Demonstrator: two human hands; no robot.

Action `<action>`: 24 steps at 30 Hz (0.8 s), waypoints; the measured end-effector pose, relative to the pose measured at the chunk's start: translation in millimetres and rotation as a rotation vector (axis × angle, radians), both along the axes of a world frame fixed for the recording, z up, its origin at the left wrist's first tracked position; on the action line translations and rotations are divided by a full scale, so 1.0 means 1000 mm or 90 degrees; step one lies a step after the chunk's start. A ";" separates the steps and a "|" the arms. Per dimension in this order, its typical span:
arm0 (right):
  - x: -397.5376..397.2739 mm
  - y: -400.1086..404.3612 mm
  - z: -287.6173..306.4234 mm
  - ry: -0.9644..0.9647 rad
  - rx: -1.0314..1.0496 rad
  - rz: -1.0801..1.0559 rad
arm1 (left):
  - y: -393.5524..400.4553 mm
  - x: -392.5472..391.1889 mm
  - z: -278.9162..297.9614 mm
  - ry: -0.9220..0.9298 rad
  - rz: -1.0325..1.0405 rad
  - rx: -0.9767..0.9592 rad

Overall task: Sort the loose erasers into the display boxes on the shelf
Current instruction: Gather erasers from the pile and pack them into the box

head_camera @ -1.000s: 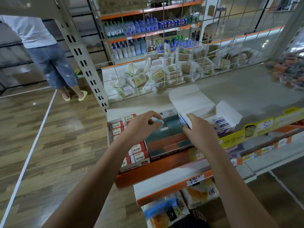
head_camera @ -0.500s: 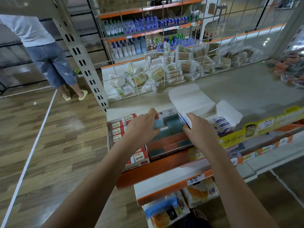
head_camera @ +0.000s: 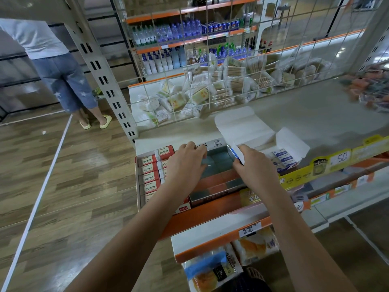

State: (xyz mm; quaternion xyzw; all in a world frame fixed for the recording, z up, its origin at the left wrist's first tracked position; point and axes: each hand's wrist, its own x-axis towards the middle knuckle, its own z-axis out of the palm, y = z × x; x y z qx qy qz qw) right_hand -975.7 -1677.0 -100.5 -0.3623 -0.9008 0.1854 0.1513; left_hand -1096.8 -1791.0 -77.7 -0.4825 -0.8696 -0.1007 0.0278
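Note:
Three display boxes stand side by side at the shelf's front. The left box holds rows of red and white 2B erasers. The middle box holds grey-blue and orange erasers. My left hand reaches into its back left corner, fingers pinched on a grey-blue eraser. My right hand grips the blue and white side wall of the right box. That right box, white with its flaps up, holds small blue and white erasers.
A wire grid backs the shelf, with packs of cotton swabs behind it. Yellow price strips line the front edge; snack packs lie on lower shelves. A person stands at the far left aisle.
My left hand has slid forward and down into the middle box, closing on a grey-blue eraser. My right hand has stayed on the white box's wall.

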 end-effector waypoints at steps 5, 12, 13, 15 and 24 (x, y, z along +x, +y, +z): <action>-0.001 0.001 -0.001 -0.003 0.005 -0.007 | -0.002 -0.001 -0.002 0.009 -0.005 -0.037; 0.001 0.000 0.001 0.001 0.008 0.003 | -0.008 -0.003 -0.002 -0.017 -0.012 -0.032; 0.000 0.000 0.000 0.001 0.008 0.003 | -0.008 -0.003 -0.003 -0.011 -0.012 -0.033; 0.000 0.001 -0.001 -0.001 0.011 0.001 | -0.007 -0.004 -0.004 0.012 -0.014 -0.044; -0.002 0.004 -0.003 0.004 0.003 0.016 | 0.002 -0.011 -0.004 0.074 -0.064 -0.109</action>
